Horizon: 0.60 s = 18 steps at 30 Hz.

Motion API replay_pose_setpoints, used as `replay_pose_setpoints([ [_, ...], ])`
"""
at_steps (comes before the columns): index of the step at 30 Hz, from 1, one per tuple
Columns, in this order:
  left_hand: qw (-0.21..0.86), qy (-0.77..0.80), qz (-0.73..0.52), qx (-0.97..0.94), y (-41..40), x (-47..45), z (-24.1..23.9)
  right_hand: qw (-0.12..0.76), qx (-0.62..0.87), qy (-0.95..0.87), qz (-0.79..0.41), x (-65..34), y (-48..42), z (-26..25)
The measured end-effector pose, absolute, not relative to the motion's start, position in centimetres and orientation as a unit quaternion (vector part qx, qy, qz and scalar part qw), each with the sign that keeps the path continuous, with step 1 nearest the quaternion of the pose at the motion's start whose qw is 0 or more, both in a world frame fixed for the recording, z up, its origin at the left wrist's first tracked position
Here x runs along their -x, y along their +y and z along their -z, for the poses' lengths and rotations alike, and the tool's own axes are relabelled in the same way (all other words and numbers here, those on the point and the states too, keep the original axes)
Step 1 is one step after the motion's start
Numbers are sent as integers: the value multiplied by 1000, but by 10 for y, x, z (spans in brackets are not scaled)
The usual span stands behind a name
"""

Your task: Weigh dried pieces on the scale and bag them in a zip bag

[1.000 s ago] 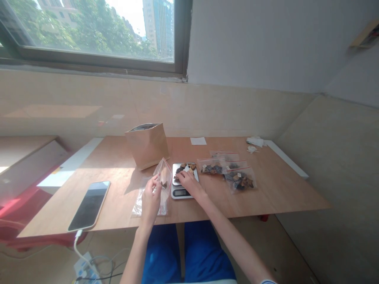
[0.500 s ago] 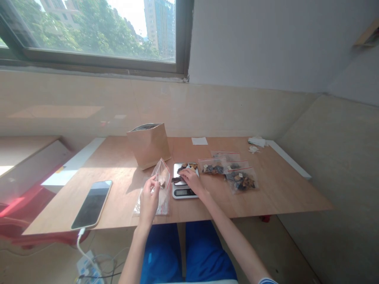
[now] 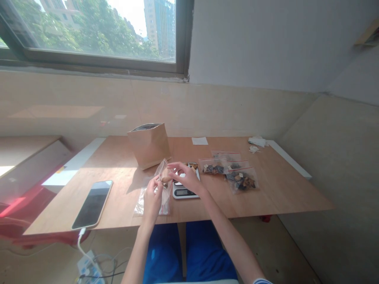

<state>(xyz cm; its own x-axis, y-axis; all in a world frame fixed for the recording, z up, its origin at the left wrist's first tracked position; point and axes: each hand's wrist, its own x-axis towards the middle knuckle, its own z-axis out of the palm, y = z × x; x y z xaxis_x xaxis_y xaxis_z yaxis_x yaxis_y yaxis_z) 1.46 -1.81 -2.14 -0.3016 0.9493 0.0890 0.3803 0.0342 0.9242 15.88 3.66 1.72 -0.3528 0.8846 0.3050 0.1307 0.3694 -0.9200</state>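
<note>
My left hand is closed on a clear zip bag, held upright above the table. At the bag's mouth are the fingertips of my right hand, bent together; whether they pinch the bag's edge or a dried piece I cannot make out. A pale brown lump shows in the bag between the hands. Just right of the bag is a small kitchen scale with a lit display, partly covered by my right hand. Dark and tan dried pieces lie on its plate.
Several filled zip bags lie right of the scale. Flat clear bags lie under my left hand. An open brown paper bag stands behind. A phone on a cable is at left. White paper lies at the back.
My right hand has moved left from the dried pieces on the scale to the mouth of the zip bag. My left hand has shifted slightly right with the bag.
</note>
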Motion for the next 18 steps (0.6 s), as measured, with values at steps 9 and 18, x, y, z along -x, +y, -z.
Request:
replay_pose_setpoints([
  [9,371,610,-546,-438,-20,-9,21,357,448,-780,-252,-168,48,37],
  [18,445,552,-595,-379,-24,-14,15,229,447,-852,-151,-159,42,47],
])
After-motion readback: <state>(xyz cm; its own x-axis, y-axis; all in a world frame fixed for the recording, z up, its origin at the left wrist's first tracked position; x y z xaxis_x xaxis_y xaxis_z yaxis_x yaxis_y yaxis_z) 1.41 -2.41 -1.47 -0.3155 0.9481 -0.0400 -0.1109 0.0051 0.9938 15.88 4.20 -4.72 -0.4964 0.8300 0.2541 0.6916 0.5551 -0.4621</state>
